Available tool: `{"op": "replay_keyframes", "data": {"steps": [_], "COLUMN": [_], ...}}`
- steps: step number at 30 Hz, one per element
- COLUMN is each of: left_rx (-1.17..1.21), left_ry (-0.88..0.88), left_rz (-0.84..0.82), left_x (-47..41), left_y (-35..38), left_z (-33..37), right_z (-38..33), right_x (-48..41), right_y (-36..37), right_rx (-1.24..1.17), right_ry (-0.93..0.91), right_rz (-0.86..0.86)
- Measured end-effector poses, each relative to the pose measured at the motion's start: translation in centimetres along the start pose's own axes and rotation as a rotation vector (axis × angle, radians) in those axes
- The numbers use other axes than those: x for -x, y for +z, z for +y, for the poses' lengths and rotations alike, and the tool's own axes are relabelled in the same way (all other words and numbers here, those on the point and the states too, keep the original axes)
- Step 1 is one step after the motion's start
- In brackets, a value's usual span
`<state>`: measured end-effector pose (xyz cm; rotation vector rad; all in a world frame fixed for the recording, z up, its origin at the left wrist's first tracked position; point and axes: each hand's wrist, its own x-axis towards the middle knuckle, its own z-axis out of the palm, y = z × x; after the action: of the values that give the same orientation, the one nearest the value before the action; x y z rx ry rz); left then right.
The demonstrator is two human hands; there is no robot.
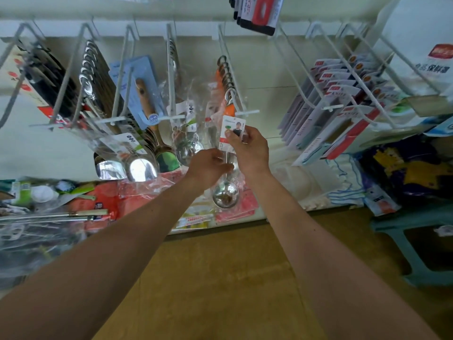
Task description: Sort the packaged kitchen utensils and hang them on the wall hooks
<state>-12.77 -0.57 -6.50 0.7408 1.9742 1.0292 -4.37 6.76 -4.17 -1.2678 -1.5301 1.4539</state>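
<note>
Left hand (pixel 208 166), right hand (pixel 250 148) pinching packaged ladle (pixel 225 194)

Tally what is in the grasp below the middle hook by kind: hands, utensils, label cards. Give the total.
Hands: 2, the left hand gripping the ladle's thin handle, the right hand pinching the card
Utensils: 1, the round-bowled shiny steel ladle in clear wrap
Label cards: 1, the white printed label card
Total: 4
</note>
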Motion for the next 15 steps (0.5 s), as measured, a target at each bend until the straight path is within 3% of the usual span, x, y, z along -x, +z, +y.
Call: {"op": "replay_keyframes", "data": {"steps": [5,15], "left_rx": [0.117,0.03], "left_ry": [-0.047,0.026], "left_rz": [0.001,0.12], "left_x": [1.0,3.9], "left_y": [-0.6,-3.3], "left_z": [-1.8,-4.2], "right_z": [2.0,3.0], "right_x": [1.6,5.6], "right_y": [-0.3,-0.8], "right_rx": [0.04,0.069], "right_ry": [0.031,0.024], "right_rz": [-0.014,0.016]}}
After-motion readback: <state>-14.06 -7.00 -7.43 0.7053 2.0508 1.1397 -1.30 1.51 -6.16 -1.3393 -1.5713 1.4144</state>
